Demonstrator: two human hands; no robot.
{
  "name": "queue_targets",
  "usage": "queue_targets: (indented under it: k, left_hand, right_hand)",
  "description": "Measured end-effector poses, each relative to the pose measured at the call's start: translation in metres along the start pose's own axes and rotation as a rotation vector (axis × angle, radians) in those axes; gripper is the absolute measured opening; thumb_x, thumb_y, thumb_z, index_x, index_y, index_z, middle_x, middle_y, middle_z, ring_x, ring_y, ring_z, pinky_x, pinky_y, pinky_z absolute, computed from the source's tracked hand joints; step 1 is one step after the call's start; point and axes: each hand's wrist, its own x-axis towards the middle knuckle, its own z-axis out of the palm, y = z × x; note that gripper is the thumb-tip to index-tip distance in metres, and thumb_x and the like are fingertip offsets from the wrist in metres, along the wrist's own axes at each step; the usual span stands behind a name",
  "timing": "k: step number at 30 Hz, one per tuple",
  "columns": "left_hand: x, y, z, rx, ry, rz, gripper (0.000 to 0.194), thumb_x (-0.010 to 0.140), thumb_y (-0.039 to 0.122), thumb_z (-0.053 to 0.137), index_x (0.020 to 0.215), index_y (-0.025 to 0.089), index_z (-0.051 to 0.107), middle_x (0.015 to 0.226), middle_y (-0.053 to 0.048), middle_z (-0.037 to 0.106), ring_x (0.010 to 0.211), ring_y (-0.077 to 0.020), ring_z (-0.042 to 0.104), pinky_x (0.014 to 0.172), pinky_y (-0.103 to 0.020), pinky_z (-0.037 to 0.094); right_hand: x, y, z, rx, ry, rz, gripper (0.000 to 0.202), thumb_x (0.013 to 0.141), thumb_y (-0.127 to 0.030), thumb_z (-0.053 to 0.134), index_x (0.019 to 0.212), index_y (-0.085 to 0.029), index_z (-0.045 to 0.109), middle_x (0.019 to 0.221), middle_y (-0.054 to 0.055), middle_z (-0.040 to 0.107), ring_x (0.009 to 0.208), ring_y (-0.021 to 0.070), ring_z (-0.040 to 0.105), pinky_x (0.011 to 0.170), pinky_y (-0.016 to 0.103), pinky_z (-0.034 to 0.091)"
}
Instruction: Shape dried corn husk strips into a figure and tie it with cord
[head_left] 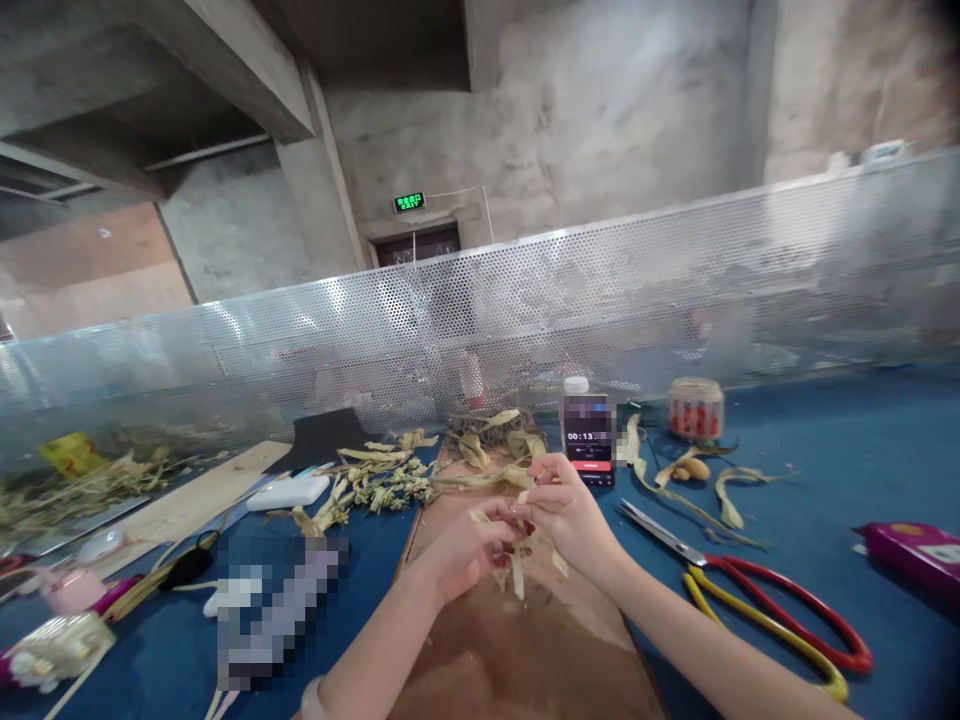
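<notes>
Brown board (pixel 525 665), hands (pixel 466 552) (pixel 571 510) between edges

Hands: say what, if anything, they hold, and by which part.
Left hand and right hand seem to pinch a pale strip at its top; the grip is blurred.

1. A person's left hand (pixel 471 555) and right hand (pixel 566 510) meet at lower center of the frame, fingers curled on pale dried leaf (pixel 518 575) above a brown board (pixel 525 665).
2. Scissors (pixel 696 560) with red and yellow handles lie at lower right on a blue table (pixel 825 430).
3. A phone (pixel 589 440) displaying a timer stands right of center, near a jar (pixel 696 408).
4. Dried stalks (pixel 386 485) lie heaped left of center.
5. A perforated metal screen (pixel 510 290) spans the frame, below a green exit sign (pixel 409 203) at upper center.
</notes>
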Motion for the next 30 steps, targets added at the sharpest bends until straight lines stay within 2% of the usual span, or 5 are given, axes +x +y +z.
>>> queue_targets:
  k: [6, 10, 14, 24, 30]
  left_hand:
    - [-0.0025, 0.0014, 0.001, -0.021, 0.011, 0.029, 0.013, 0.061, 0.009, 0.06, 0.065, 0.02, 0.056, 0.066, 0.002, 0.049, 0.054, -0.0078, 0.044, 0.048, -0.019, 0.03]
    - [-0.006, 0.0039, 0.0037, 0.017, 0.01, -0.002, 0.007, 0.066, 0.019, 0.062, 0.073, 0.022, 0.06, 0.078, -0.001, 0.056, 0.066, -0.0135, 0.055, 0.061, -0.025, 0.041]
    - [-0.0054, 0.0044, 0.0046, 0.02, -0.005, 0.033, 0.01, 0.066, 0.019, 0.065, 0.077, 0.02, 0.063, 0.082, -0.002, 0.058, 0.071, -0.0141, 0.056, 0.071, -0.03, 0.044]
    - [0.0009, -0.0018, 0.001, 0.003, -0.028, 0.032, 0.022, 0.06, 0.012, 0.07, 0.08, 0.014, 0.061, 0.073, -0.002, 0.055, 0.065, -0.011, 0.054, 0.064, -0.024, 0.041]
    - [-0.003, 0.0009, 0.0032, 0.073, 0.018, 0.075, 0.015, 0.06, 0.015, 0.07, 0.07, 0.016, 0.059, 0.074, 0.0, 0.057, 0.068, -0.0123, 0.054, 0.064, -0.023, 0.038]
  right_hand:
    - [-0.0004, -0.0023, 0.0011, -0.075, -0.006, -0.027, 0.019, 0.074, -0.026, 0.062, 0.056, -0.02, 0.066, 0.091, 0.005, 0.042, 0.077, 0.017, 0.044, 0.073, 0.034, 0.043]
    - [-0.0019, -0.0022, 0.0035, -0.052, 0.002, -0.023, 0.024, 0.075, -0.033, 0.06, 0.056, -0.019, 0.065, 0.09, 0.005, 0.042, 0.074, 0.0158, 0.045, 0.069, 0.033, 0.045]
    - [-0.0034, -0.0034, 0.0033, -0.063, 0.016, -0.026, 0.022, 0.074, -0.03, 0.061, 0.055, -0.019, 0.065, 0.09, 0.005, 0.044, 0.074, 0.0165, 0.045, 0.067, 0.033, 0.045]
    - [-0.0039, -0.0029, 0.0046, -0.154, 0.105, -0.106, 0.02, 0.075, -0.024, 0.061, 0.056, -0.021, 0.065, 0.089, 0.006, 0.044, 0.077, 0.0188, 0.043, 0.068, 0.035, 0.043]
    - [-0.0037, -0.0002, 0.0051, -0.176, 0.105, -0.102, 0.018, 0.075, -0.02, 0.061, 0.057, -0.022, 0.066, 0.089, 0.005, 0.044, 0.079, 0.019, 0.043, 0.069, 0.034, 0.042]
